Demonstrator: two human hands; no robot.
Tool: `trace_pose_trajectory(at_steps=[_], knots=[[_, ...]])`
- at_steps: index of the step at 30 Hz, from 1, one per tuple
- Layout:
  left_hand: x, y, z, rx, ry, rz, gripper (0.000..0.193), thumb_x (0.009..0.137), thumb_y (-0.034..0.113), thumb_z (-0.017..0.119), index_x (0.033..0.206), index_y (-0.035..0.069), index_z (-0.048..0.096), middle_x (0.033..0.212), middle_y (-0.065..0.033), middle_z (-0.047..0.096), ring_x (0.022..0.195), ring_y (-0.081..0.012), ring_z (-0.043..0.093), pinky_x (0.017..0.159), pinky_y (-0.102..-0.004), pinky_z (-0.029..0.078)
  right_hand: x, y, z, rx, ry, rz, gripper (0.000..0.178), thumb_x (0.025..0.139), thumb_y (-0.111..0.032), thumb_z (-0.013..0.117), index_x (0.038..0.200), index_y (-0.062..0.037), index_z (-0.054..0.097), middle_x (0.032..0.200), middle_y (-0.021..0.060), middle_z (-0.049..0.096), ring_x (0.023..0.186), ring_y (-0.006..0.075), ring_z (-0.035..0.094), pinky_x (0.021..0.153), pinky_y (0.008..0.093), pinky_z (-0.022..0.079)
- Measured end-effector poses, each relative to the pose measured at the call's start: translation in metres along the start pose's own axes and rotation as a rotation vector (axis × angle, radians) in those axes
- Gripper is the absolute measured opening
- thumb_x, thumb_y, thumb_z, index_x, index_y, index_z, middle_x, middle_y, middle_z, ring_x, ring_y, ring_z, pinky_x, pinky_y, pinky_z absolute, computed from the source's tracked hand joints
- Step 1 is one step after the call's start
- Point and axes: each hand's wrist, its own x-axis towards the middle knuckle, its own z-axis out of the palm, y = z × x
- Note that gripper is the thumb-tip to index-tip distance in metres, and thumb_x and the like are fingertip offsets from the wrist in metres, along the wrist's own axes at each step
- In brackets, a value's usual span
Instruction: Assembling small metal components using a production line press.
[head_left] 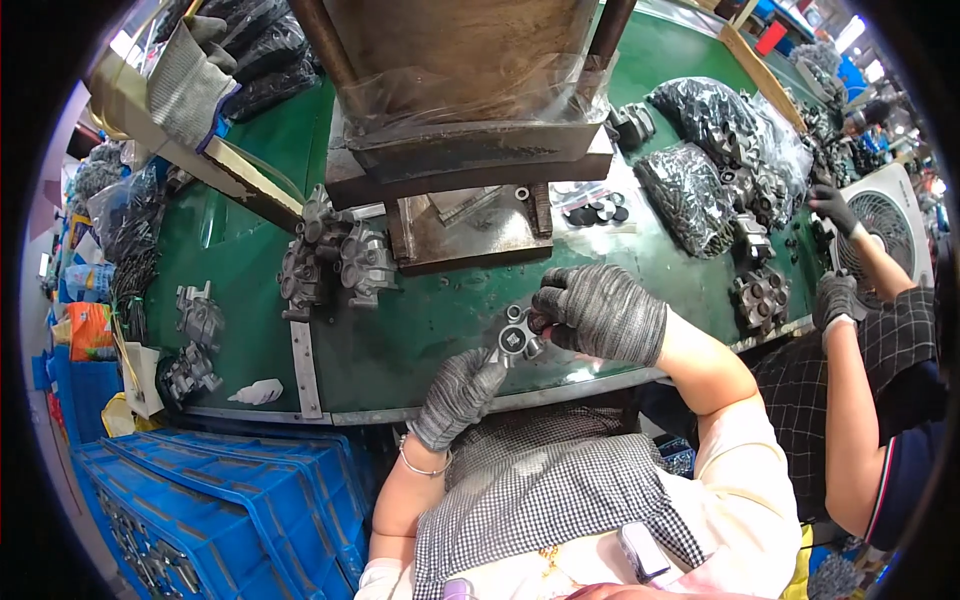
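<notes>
Over the near edge of the green bench, a small cast metal part [513, 340] with round openings and a dark round face is held up. My left hand [460, 396], in a grey knit glove, is closed on its lower left side. My gloved right hand [606, 312] comes from the right, its fingers pinched at the part's right side. Something small and dark shows at those fingertips, too small and covered to name. Just beyond stands a press [470, 235] with a metal block and a small ring [521, 193] on its base.
Grey metal castings [340, 262] are piled left of the press, with others [200, 315] farther left. Black caps [596, 211] lie on a plastic bag at right. Bagged parts [690, 195] sit beyond. A co-worker's gloved hands [836, 300] are at far right. Blue crates [215, 490] stand lower left.
</notes>
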Motion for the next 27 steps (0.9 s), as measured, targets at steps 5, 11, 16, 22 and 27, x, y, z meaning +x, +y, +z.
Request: trace_pose_trajectory(at_steps=[5, 11, 16, 22, 27], knots=[[0.001, -0.002, 0.000, 0.006, 0.006, 0.006, 0.038, 0.084, 0.043, 0.058, 0.088, 0.005, 0.053, 0.058, 0.0016, 0.046, 0.046, -0.0060, 0.042, 0.039, -0.0204, 0.033, 0.001, 0.003, 0.002, 0.011, -0.009, -0.037, 0.020, 0.072, -0.016, 0.068, 0.089, -0.0072, 0.062, 0.082, 0.0108, 0.057, 0.075, 0.0312, 0.061, 0.066, 0.0401, 0.049], [0.002, -0.004, -0.001, 0.011, 0.007, 0.009, 0.038, 0.084, 0.042, 0.058, 0.090, 0.005, 0.054, 0.058, 0.0019, 0.046, 0.045, -0.0058, 0.042, 0.039, -0.0201, 0.033, 0.001, 0.012, 0.006, -0.028, -0.010, -0.108, 0.025, 0.072, -0.018, 0.068, 0.092, -0.0057, 0.061, 0.084, 0.0115, 0.057, 0.075, 0.0309, 0.060, 0.065, 0.0400, 0.049], [0.002, -0.002, -0.001, 0.006, -0.006, -0.011, 0.036, 0.085, 0.040, 0.058, 0.092, 0.005, 0.054, 0.058, 0.0022, 0.046, 0.045, -0.0056, 0.042, 0.039, -0.0198, 0.033, 0.007, 0.025, 0.009, -0.072, 0.010, -0.269, 0.028, 0.073, -0.020, 0.068, 0.094, -0.0047, 0.060, 0.085, 0.0119, 0.057, 0.074, 0.0309, 0.060, 0.063, 0.0403, 0.049], [0.002, -0.003, -0.002, -0.016, -0.006, -0.008, 0.035, 0.086, 0.039, 0.057, 0.093, 0.004, 0.056, 0.058, 0.0021, 0.046, 0.045, -0.0056, 0.041, 0.039, -0.0197, 0.033, 0.013, 0.032, 0.006, -0.017, 0.002, -0.344, 0.026, 0.074, -0.020, 0.068, 0.093, -0.0051, 0.060, 0.082, 0.0122, 0.057, 0.071, 0.0310, 0.060, 0.061, 0.0403, 0.049], [0.004, -0.001, -0.001, -0.007, -0.023, 0.008, 0.034, 0.086, 0.039, 0.057, 0.089, 0.005, 0.055, 0.057, 0.0019, 0.046, 0.045, -0.0056, 0.041, 0.039, -0.0197, 0.033, 0.009, 0.027, 0.010, 0.097, 0.053, -0.239, 0.022, 0.074, -0.019, 0.068, 0.090, -0.0052, 0.061, 0.077, 0.0116, 0.056, 0.067, 0.0309, 0.059, 0.059, 0.0406, 0.048]])
